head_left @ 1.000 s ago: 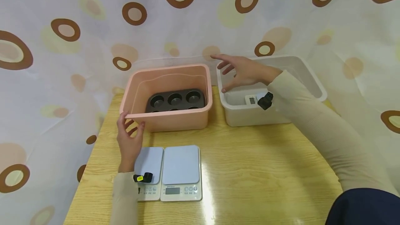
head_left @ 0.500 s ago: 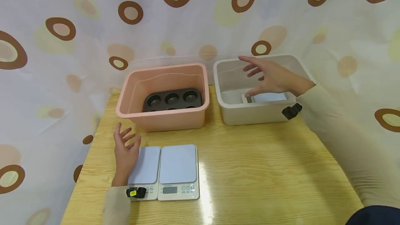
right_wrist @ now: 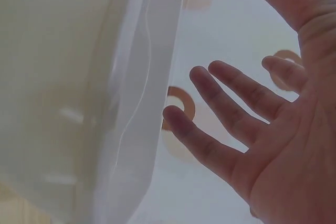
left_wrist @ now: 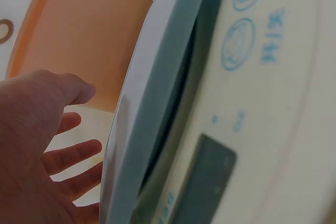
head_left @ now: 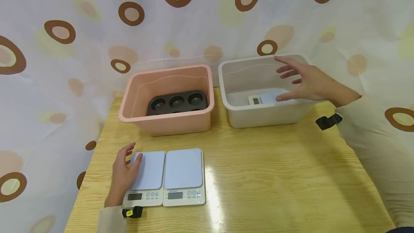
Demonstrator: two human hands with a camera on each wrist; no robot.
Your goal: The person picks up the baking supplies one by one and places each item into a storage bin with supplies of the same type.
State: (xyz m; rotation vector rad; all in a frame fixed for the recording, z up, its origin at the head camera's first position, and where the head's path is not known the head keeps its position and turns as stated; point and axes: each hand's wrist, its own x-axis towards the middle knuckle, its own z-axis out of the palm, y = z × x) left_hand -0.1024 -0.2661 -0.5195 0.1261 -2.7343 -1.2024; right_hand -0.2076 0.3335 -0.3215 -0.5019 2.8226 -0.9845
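Note:
My left hand hovers at the left edge of a kitchen scale, fingers spread and holding nothing. A second kitchen scale lies right beside that one, both with pale blue platforms. In the left wrist view the nearer scale fills the right side, and the hand's fingers are apart from each other. My right hand, empty with loosely spread fingers, is over the right part of a white-grey bin. Inside that bin lies another scale, partly covered by the hand.
Left of the white-grey bin stands a pink bin with a dark muffin tin in it. Both bins are at the back of the wooden table, near a patterned curtain. Wooden tabletop stretches between the scales and the right sleeve.
My left hand has left the pink bin's front rim and come back toward me beside the scales. My right hand has moved right across the white-grey bin, uncovering more of the scale inside.

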